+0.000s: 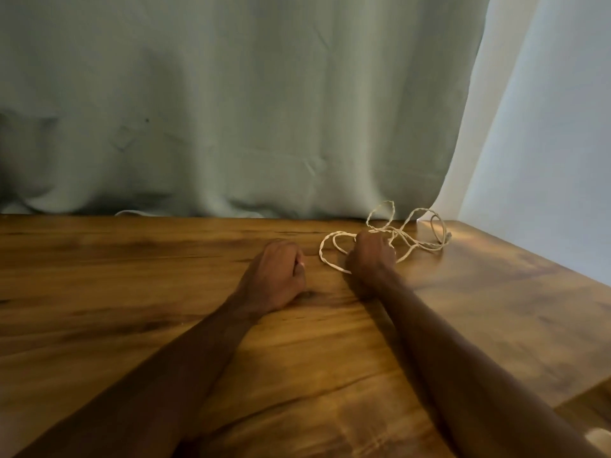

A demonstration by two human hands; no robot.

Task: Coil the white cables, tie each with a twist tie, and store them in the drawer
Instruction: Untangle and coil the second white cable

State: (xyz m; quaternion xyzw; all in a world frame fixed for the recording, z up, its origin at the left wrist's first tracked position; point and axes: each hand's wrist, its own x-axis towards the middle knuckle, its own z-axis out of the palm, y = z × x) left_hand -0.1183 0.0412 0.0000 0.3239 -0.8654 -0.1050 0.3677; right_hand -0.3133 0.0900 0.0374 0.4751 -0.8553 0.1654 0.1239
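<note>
A white braided cable (410,238) lies in loose loops on the wooden table (132,276) near its far right corner. My right hand (372,256) sits over the middle of the tangle with its fingers curled round the strands; loops spill out to its left and right. My left hand (276,276) rests on the table just left of the cable, fingers curled into a loose fist, with a small pale bit showing at the fingertips; what it is cannot be told. No twist tie or drawer is clearly in view.
A pale green curtain (231,110) hangs right behind the table's far edge. A white wall (545,127) stands at the right. The table's right edge (562,325) drops off beside my right forearm. A short white strand (132,213) peeks from under the curtain.
</note>
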